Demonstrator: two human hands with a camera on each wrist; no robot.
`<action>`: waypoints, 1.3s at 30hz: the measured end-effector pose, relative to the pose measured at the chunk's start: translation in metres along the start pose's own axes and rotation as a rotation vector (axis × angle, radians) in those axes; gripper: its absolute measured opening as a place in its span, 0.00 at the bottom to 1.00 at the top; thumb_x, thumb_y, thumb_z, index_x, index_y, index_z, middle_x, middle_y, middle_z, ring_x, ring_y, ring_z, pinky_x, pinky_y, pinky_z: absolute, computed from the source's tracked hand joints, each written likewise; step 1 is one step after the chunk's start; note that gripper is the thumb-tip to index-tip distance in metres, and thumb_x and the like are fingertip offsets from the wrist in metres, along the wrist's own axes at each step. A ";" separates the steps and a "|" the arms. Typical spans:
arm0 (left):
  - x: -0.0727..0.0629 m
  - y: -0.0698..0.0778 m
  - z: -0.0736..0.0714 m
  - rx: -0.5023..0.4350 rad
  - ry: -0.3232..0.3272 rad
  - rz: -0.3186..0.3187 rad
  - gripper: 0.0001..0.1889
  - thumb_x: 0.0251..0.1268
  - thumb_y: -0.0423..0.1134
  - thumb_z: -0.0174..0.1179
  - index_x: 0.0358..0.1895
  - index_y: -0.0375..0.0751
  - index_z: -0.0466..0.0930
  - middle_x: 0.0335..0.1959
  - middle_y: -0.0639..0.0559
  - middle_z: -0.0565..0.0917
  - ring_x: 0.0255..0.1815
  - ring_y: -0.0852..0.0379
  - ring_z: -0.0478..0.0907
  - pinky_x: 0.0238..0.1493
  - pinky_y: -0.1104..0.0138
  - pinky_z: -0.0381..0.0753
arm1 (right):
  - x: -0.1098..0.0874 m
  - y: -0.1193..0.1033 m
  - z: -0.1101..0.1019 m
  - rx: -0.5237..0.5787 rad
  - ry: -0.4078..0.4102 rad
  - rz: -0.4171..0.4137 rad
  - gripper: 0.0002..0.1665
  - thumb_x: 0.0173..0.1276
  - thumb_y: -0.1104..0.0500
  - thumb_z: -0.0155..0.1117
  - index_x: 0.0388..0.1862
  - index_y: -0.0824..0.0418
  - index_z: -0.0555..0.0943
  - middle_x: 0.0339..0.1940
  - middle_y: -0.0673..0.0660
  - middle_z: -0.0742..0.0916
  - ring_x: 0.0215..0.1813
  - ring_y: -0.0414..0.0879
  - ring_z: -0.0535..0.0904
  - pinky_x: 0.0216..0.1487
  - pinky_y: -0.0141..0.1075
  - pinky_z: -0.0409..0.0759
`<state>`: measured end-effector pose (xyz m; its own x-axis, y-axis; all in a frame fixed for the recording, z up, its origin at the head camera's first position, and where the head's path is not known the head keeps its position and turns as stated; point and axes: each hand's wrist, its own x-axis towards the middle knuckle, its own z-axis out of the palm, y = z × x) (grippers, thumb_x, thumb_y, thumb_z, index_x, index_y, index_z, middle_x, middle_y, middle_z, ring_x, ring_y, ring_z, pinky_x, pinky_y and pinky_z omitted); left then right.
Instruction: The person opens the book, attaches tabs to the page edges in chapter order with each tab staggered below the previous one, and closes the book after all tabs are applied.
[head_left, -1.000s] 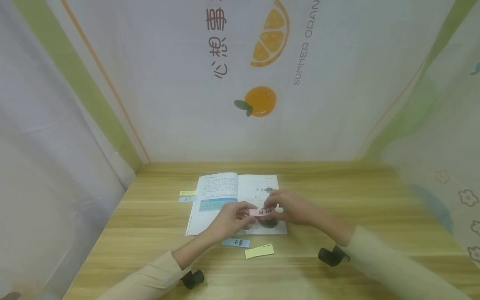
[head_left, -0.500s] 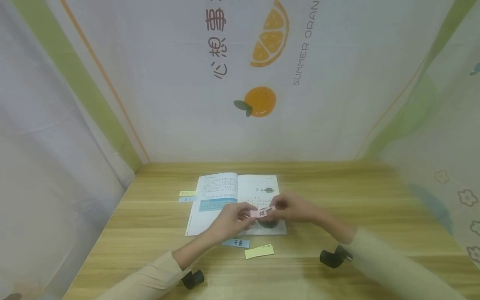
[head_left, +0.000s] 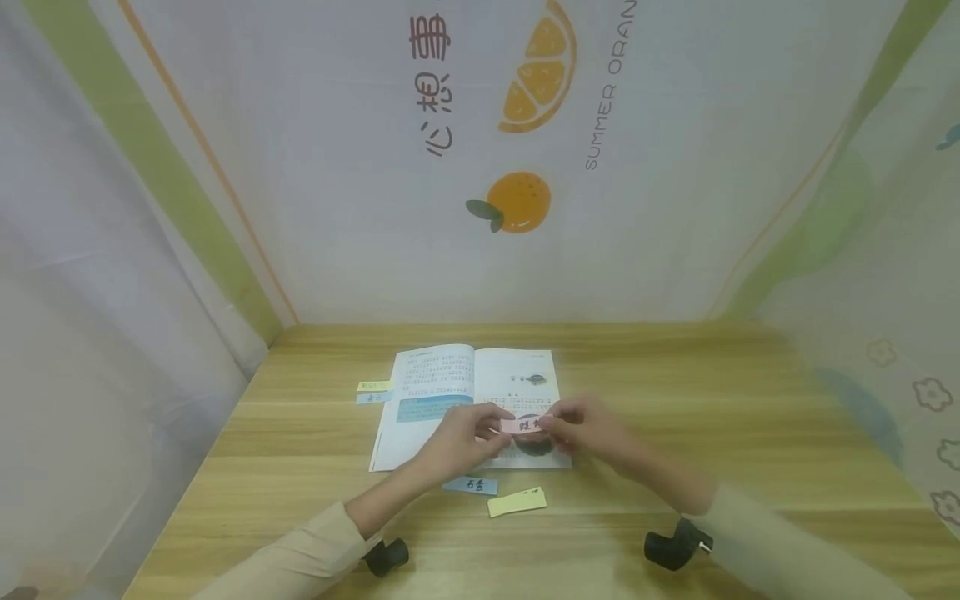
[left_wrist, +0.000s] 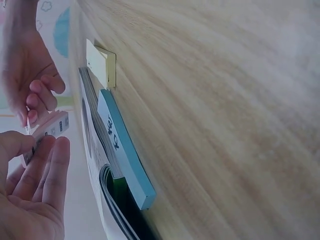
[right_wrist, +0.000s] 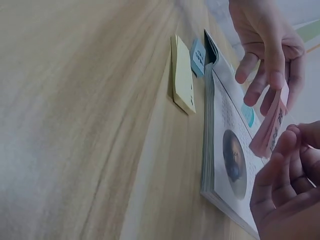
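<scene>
Above an open book (head_left: 427,446), my left hand (head_left: 457,437) grips a small pink sticky note pad (head_left: 517,426) by its left end, thumb on one side and fingers on the other. Dark handwriting marks the top sheet. At the pad's right end, my right hand (head_left: 592,425) pinches the edge of a pink sheet between thumb and index finger. Seen from the right wrist, the pink pad (right_wrist: 270,127) hangs tilted with its sheets slightly fanned. The left wrist view shows the right fingertips (left_wrist: 31,116) close against the pad; how many sheets they hold is hidden.
Below the book lie a blue sticky note pad (head_left: 472,485) and a yellow one (head_left: 517,502), both with handwriting. Yellow (head_left: 373,386) and blue (head_left: 373,397) tabs stick out from the book's left edge. A patterned curtain (head_left: 637,250) stands behind the wooden table (head_left: 750,417).
My right hand has shifted slightly right and down, its fingers drawing together into a pinch at the pad's right end. The left hand has kept its place and hold.
</scene>
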<state>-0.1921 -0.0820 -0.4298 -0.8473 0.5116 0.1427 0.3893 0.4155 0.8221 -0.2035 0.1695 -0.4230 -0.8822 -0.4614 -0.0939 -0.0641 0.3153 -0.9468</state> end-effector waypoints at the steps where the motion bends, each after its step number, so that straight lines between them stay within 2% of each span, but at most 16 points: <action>1: 0.000 0.000 0.000 0.007 -0.001 0.004 0.12 0.68 0.31 0.66 0.52 0.38 0.85 0.44 0.48 0.88 0.42 0.55 0.86 0.42 0.70 0.84 | 0.000 0.000 0.001 0.000 0.004 -0.006 0.15 0.74 0.55 0.66 0.37 0.69 0.86 0.31 0.64 0.84 0.32 0.49 0.77 0.32 0.33 0.79; 10: 0.001 0.000 0.000 0.064 -0.009 0.035 0.09 0.66 0.31 0.67 0.48 0.38 0.85 0.43 0.48 0.88 0.41 0.57 0.86 0.43 0.71 0.84 | 0.001 -0.007 0.005 -0.028 0.006 -0.078 0.17 0.76 0.54 0.64 0.36 0.68 0.85 0.25 0.58 0.83 0.30 0.48 0.75 0.30 0.33 0.77; 15: 0.001 0.001 -0.001 0.062 -0.021 0.042 0.08 0.66 0.31 0.67 0.47 0.39 0.85 0.42 0.50 0.88 0.40 0.58 0.86 0.43 0.71 0.84 | 0.002 -0.015 0.007 -0.053 -0.011 -0.118 0.14 0.75 0.54 0.65 0.36 0.63 0.87 0.28 0.63 0.84 0.31 0.52 0.78 0.33 0.38 0.80; 19: 0.002 0.002 0.000 0.040 -0.028 0.041 0.07 0.66 0.31 0.67 0.45 0.39 0.85 0.41 0.50 0.88 0.39 0.59 0.86 0.43 0.71 0.84 | 0.005 -0.020 0.009 -0.068 -0.031 -0.164 0.13 0.76 0.55 0.64 0.37 0.63 0.87 0.30 0.67 0.84 0.32 0.55 0.80 0.34 0.43 0.82; 27: 0.003 0.004 -0.001 0.019 -0.053 0.034 0.06 0.65 0.29 0.65 0.44 0.38 0.85 0.39 0.50 0.89 0.39 0.60 0.86 0.41 0.71 0.84 | 0.007 -0.039 0.014 -0.083 -0.041 -0.245 0.12 0.76 0.58 0.64 0.35 0.65 0.86 0.30 0.66 0.84 0.32 0.53 0.78 0.34 0.43 0.82; 31: 0.002 0.006 -0.003 0.029 -0.049 0.017 0.05 0.64 0.29 0.66 0.40 0.41 0.84 0.38 0.51 0.88 0.39 0.59 0.86 0.41 0.71 0.84 | 0.006 -0.044 0.014 -0.085 -0.029 -0.240 0.13 0.76 0.58 0.64 0.37 0.66 0.86 0.32 0.66 0.84 0.32 0.51 0.78 0.34 0.44 0.83; 36: -0.001 0.005 -0.010 0.067 -0.035 -0.008 0.07 0.64 0.31 0.68 0.44 0.38 0.85 0.36 0.54 0.87 0.40 0.57 0.85 0.42 0.68 0.85 | 0.004 -0.049 0.005 -0.056 0.012 -0.190 0.14 0.76 0.56 0.63 0.41 0.68 0.84 0.33 0.64 0.84 0.33 0.51 0.78 0.36 0.41 0.83; 39: -0.007 0.003 -0.016 0.062 -0.034 -0.037 0.09 0.64 0.33 0.69 0.46 0.37 0.86 0.37 0.54 0.86 0.42 0.55 0.85 0.45 0.66 0.85 | 0.004 -0.051 -0.006 -0.058 0.061 -0.156 0.13 0.76 0.55 0.64 0.42 0.66 0.84 0.33 0.62 0.84 0.33 0.52 0.78 0.36 0.39 0.82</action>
<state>-0.1910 -0.0965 -0.4192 -0.8492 0.5198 0.0930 0.3804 0.4800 0.7905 -0.2063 0.1570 -0.3735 -0.8858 -0.4582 0.0733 -0.2279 0.2920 -0.9289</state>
